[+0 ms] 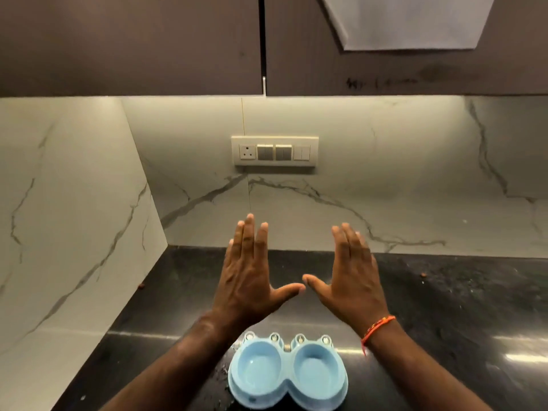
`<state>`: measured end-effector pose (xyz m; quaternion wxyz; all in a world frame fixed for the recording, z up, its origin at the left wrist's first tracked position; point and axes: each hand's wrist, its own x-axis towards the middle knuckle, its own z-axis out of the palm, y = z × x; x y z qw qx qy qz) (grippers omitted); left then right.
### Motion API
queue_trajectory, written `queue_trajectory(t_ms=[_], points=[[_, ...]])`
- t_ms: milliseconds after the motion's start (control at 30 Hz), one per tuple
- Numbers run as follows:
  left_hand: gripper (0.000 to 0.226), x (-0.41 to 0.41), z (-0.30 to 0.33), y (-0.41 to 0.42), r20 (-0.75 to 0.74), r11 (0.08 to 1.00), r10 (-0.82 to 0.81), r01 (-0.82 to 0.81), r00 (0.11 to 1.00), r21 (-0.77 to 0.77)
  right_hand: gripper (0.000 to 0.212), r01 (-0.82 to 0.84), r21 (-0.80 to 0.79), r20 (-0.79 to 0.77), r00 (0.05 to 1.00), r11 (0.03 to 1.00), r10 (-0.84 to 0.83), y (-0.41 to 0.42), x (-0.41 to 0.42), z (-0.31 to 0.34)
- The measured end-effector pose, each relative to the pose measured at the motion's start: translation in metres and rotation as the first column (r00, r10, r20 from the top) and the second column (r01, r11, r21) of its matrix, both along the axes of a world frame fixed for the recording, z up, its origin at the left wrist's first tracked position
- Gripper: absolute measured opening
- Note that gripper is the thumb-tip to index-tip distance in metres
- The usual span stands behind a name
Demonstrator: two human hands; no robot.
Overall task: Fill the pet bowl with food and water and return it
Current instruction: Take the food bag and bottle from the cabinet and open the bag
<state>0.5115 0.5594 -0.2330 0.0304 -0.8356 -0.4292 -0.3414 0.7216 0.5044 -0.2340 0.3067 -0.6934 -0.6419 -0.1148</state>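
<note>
A light blue double pet bowl (287, 399) with two round wells sits on the black counter (444, 321) near its front edge, between my forearms. Both wells look empty of food; a faint sheen shows in them. My left hand (252, 274) and my right hand (353, 277) are raised flat above the counter beyond the bowl, palms down, fingers extended, thumb tips almost touching. Neither hand holds anything or touches the bowl. An orange thread bracelet (378, 329) circles my right wrist.
Marble-patterned walls stand behind and to the left of the counter. A switch panel with a socket (275, 151) is mounted on the back wall. Dark upper cabinets (133, 46) hang overhead. Small brown crumbs (141, 285) lie at the left wall.
</note>
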Motion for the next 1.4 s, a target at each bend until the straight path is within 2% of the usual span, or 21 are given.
queue_trajectory(t_ms=[100,200,400,500,567,633,733,767,800,900,967,1067,1133,1200,1233,1300,1400], points=[[0.133,0.008,0.059,0.011,0.009,0.981,-0.046,0.044,0.999,0.191,0.118,0.010,0.201,0.069,0.997,0.980,-0.024,0.007,0.007,0.062],[0.136,0.015,0.119,0.022,-0.012,0.938,-0.023,0.026,1.000,0.345,0.121,0.007,0.331,0.163,0.984,0.944,-0.065,0.015,0.017,0.122],[0.135,0.023,0.225,0.050,-0.118,0.836,0.058,0.016,0.991,0.548,0.115,-0.032,0.482,0.370,0.913,0.876,-0.170,0.041,0.027,0.218],[0.137,0.028,0.261,0.068,-0.182,0.781,0.139,0.005,0.973,0.625,0.119,-0.043,0.489,0.468,0.856,0.871,-0.220,0.063,0.025,0.248],[0.135,0.030,0.276,0.079,-0.228,0.760,0.202,-0.006,0.952,0.650,0.121,-0.043,0.468,0.522,0.819,0.883,-0.237,0.076,0.020,0.259],[0.126,0.033,0.282,0.087,-0.254,0.741,0.260,-0.024,0.931,0.671,0.114,-0.046,0.465,0.557,0.791,0.884,-0.252,0.089,0.017,0.264],[0.098,0.038,0.281,0.096,-0.214,0.676,0.293,-0.044,0.932,0.736,0.079,-0.051,0.507,0.544,0.793,0.861,-0.273,0.103,0.013,0.265],[0.093,0.038,0.280,0.098,-0.203,0.661,0.291,-0.043,0.935,0.750,0.063,-0.066,0.504,0.535,0.807,0.861,-0.251,0.106,0.013,0.265],[0.090,0.039,0.279,0.099,-0.202,0.655,0.284,-0.036,0.937,0.755,0.056,-0.074,0.485,0.538,0.811,0.871,-0.230,0.106,0.013,0.264],[0.090,0.037,0.279,0.095,-0.211,0.681,0.258,-0.023,0.943,0.732,0.066,-0.049,0.459,0.549,0.800,0.887,-0.240,0.101,0.012,0.261],[0.099,0.033,0.283,0.088,-0.225,0.725,0.236,-0.017,0.946,0.688,0.067,-0.049,0.508,0.528,0.807,0.860,-0.265,0.098,0.010,0.261],[0.113,0.022,0.290,0.068,-0.225,0.807,0.083,0.067,0.971,0.587,0.063,-0.099,0.586,0.504,0.821,0.805,-0.266,0.087,0.005,0.260],[0.110,0.015,0.296,0.052,-0.174,0.812,-0.087,0.171,0.981,0.557,0.078,-0.120,0.628,0.496,0.823,0.769,-0.277,0.074,0.003,0.261],[0.107,0.009,0.306,0.038,-0.043,0.803,-0.226,0.211,0.973,0.558,0.091,-0.135,0.655,0.469,0.844,0.744,-0.259,0.054,0.002,0.261],[0.107,0.008,0.313,0.032,0.051,0.794,-0.304,0.224,0.951,0.565,0.095,-0.140,0.663,0.459,0.852,0.736,-0.251,0.042,0.001,0.261],[0.107,0.008,0.327,0.018,0.201,0.762,-0.487,0.302,0.850,0.572,0.099,-0.153,0.671,0.442,0.868,0.725,-0.225,0.018,0.001,0.261],[0.104,0.021,0.340,-0.010,0.212,0.667,-0.708,0.539,0.674,0.514,0.102,-0.158,0.661,0.433,0.879,0.734,-0.201,-0.021,0.002,0.260]])
